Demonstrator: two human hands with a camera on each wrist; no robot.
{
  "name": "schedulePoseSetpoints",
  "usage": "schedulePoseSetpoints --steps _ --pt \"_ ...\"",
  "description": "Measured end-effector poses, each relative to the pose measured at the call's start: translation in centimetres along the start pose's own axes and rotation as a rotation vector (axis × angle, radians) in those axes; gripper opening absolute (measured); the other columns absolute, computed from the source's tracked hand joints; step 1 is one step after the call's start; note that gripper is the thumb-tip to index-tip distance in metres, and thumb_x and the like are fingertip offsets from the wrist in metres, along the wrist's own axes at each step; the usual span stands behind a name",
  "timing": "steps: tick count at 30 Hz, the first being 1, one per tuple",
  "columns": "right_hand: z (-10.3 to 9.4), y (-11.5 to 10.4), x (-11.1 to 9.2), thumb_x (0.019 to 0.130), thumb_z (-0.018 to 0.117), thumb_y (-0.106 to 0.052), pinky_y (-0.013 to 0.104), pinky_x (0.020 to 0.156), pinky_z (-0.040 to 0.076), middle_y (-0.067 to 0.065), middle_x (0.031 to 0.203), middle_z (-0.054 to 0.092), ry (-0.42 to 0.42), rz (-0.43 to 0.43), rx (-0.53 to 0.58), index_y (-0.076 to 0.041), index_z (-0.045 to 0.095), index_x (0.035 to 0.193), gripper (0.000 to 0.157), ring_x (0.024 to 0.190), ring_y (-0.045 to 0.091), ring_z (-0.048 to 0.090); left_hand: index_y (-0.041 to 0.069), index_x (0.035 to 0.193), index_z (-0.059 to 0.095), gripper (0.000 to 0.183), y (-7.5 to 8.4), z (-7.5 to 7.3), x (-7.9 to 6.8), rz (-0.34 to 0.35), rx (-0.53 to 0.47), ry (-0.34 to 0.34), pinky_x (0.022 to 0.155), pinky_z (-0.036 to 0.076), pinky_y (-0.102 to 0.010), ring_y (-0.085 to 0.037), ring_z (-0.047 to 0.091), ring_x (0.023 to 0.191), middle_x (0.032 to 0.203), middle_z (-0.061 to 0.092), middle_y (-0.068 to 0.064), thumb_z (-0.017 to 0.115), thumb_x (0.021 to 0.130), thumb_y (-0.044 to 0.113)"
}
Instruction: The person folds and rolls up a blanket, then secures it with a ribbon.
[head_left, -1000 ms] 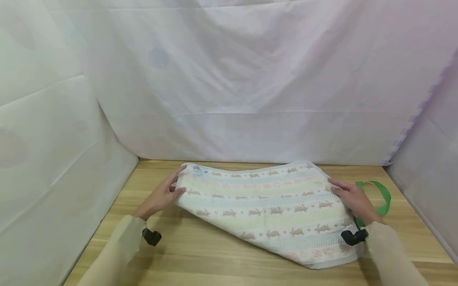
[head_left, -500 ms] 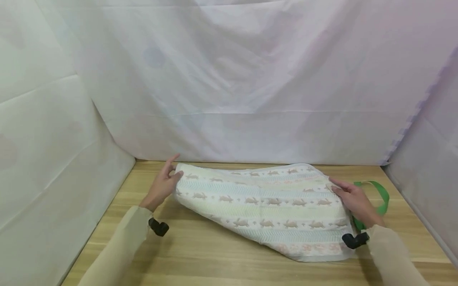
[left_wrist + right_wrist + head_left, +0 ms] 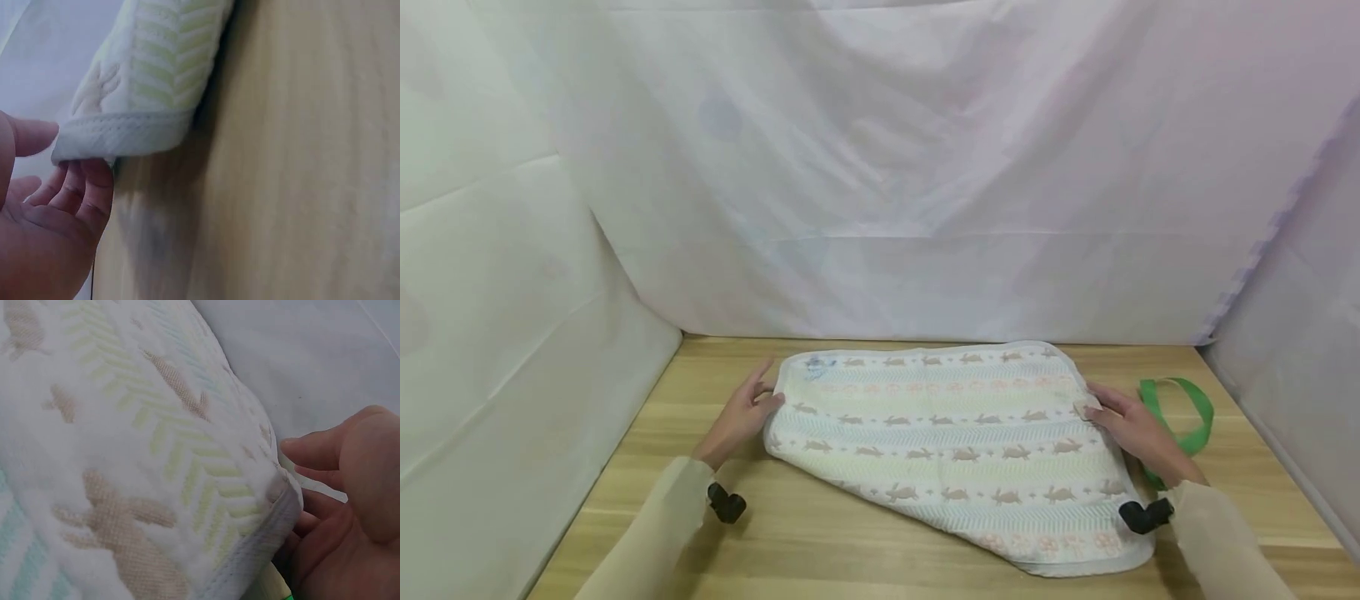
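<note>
A white towel point(image 3: 940, 442) with brown rabbits and pastel zigzag stripes is spread across the table in the head view, its front edge running slantwise. My left hand point(image 3: 741, 421) holds its left edge, thumb above and fingers beneath. Up close in the left wrist view, the hemmed border point(image 3: 125, 134) lies between the thumb and fingers of that hand point(image 3: 56, 219). At the opposite edge, my right hand point(image 3: 1138, 425) grips the towel by a small pale label point(image 3: 1086, 408). In the right wrist view, the fingers of this hand point(image 3: 350, 500) are partly hidden behind the hem.
A green strap point(image 3: 1202, 417) forms a loop on the wooden table point(image 3: 820, 533), just right of my right hand. White cloth walls point(image 3: 880, 167) enclose the table at the back and both sides. Each sleeve carries a small black wrist camera point(image 3: 726, 504).
My left hand first raised the towel's left edge, folding the blue-marked corner from sight, then lowered it so the corner shows again. My right hand stayed nearly in place.
</note>
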State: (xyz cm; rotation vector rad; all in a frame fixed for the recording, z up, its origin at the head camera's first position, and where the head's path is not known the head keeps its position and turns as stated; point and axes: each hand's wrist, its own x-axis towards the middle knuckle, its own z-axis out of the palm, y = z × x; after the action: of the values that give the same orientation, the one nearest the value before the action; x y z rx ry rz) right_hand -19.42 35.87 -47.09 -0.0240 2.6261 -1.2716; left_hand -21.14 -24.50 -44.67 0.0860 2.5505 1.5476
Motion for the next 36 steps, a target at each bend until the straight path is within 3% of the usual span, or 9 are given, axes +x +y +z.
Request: schedulePoseSetpoints --steps 4,8,13,15,18,23,28,30,36 --pt "-0.2 -0.3 -0.5 0.103 0.048 -0.044 0.069 0.098 0.036 0.036 0.149 0.034 0.008 0.023 -0.085 -0.003 0.026 0.155 0.071 0.135 0.056 0.032 0.021 0.161 0.009 0.078 -0.7 -0.2 -0.9 -0.033 -0.011 -0.069 0.101 0.043 -0.043 -0.030 0.057 0.122 0.140 0.055 -0.021 0.058 0.101 0.028" --pt "-0.4 -0.4 -1.2 0.103 0.050 -0.039 0.054 0.082 0.051 0.036 0.128 0.050 0.014 0.010 -0.183 0.002 0.032 0.149 0.065 0.114 0.049 0.053 0.020 0.161 0.007 0.089 -1.4 -0.4 -1.9 -0.065 -0.032 -0.168 0.101 0.043 -0.046 -0.027 0.059 0.119 0.142 0.054 -0.021 0.066 0.096 0.030" --pt "-0.8 -0.3 -2.3 0.102 0.054 -0.031 0.039 0.071 0.051 0.028 0.116 0.057 -0.022 -0.011 -0.199 0.002 0.033 0.147 0.059 0.100 0.035 0.058 0.024 0.160 -0.004 0.109 -1.8 -0.3 -3.0 -0.066 -0.083 -0.254 0.110 0.034 -0.059 -0.031 0.057 0.124 0.143 0.053 -0.020 0.077 0.087 0.022" --pt "-0.9 -0.2 -2.5 0.101 0.056 -0.026 0.036 0.070 0.048 0.024 0.112 0.058 -0.043 -0.008 -0.202 0.001 0.034 0.146 0.057 0.096 0.031 0.057 0.024 0.160 -0.006 0.112 -1.7 -0.2 -3.4 -0.054 -0.091 -0.264 0.111 0.033 -0.057 -0.031 0.057 0.125 0.141 0.055 -0.020 0.078 0.086 0.019" --pt "-0.8 0.1 -2.7 0.098 0.058 -0.016 0.035 0.070 0.047 0.019 0.106 0.057 -0.068 -0.011 -0.193 0.000 0.035 0.143 0.053 0.090 0.027 0.056 0.026 0.160 -0.006 0.108 -1.5 -0.1 -3.6 -0.020 -0.091 -0.274 0.106 0.042 -0.046 -0.030 0.059 0.123 0.139 0.056 -0.021 0.075 0.089 0.015" --pt "-0.5 0.5 -2.8 0.097 0.058 -0.008 0.035 0.071 0.045 0.015 0.101 0.055 -0.068 -0.051 -0.172 -0.001 0.037 0.141 0.050 0.088 0.024 0.054 0.024 0.161 0.000 0.093 -0.9 -0.2 -3.8 0.089 -0.033 -0.279 0.093 0.051 -0.030 -0.037 0.056 0.123 0.146 0.043 -0.030 0.066 0.095 0.013" --pt "-0.3 0.8 -2.9 0.097 0.056 -0.005 0.036 0.076 0.042 0.012 0.102 0.054 -0.042 -0.115 -0.174 -0.003 0.043 0.138 0.042 0.094 0.025 0.051 0.034 0.159 0.006 0.084 0.0 -0.4 -3.7 0.167 0.079 -0.224 0.094 0.052 -0.042 -0.047 0.044 0.132 0.163 0.012 -0.021 0.062 0.099 0.018" --pt "-0.2 0.8 -2.9 0.098 0.055 -0.006 0.035 0.077 0.040 0.014 0.107 0.053 -0.032 -0.133 -0.163 -0.003 0.045 0.136 0.039 0.097 0.026 0.048 0.037 0.159 0.006 0.081 0.5 -0.4 -3.7 0.193 0.081 -0.215 0.092 0.053 -0.047 -0.051 0.042 0.132 0.165 0.007 -0.019 0.059 0.101 0.017" --pt "0.2 0.7 -3.2 0.101 0.049 -0.006 0.039 0.083 0.034 0.024 0.131 0.045 0.005 -0.140 -0.125 0.001 0.045 0.134 0.034 0.109 0.033 0.040 0.037 0.159 0.006 0.076 1.2 -0.4 -3.3 0.179 0.042 -0.198 0.083 0.057 -0.042 -0.044 0.057 0.117 0.153 0.030 -0.029 0.053 0.104 0.016"
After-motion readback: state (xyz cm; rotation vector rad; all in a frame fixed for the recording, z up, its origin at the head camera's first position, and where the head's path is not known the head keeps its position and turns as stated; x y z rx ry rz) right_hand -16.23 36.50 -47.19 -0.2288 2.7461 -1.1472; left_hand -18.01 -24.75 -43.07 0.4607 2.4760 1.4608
